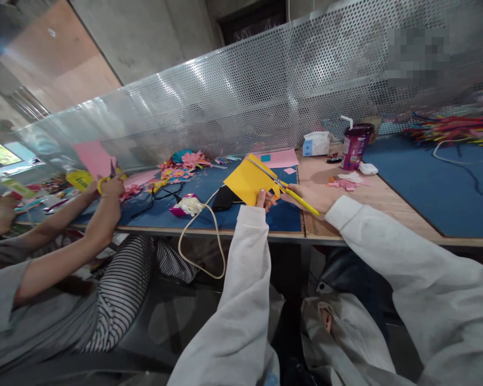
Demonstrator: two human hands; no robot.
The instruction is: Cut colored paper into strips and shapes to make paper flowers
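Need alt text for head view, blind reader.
A person's left hand holds yellow paper while the right hand holds yellow-handled scissors at its edge, at a cluttered table. To the left another person holds pink paper; to the right stands a purple cup.

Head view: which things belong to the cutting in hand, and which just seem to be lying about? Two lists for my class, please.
In use:
- yellow paper, held in the left hand
- yellow-handled scissors, held in the right hand

Apparently just lying about:
- purple cup
- tissue pack
- small white case
- black device
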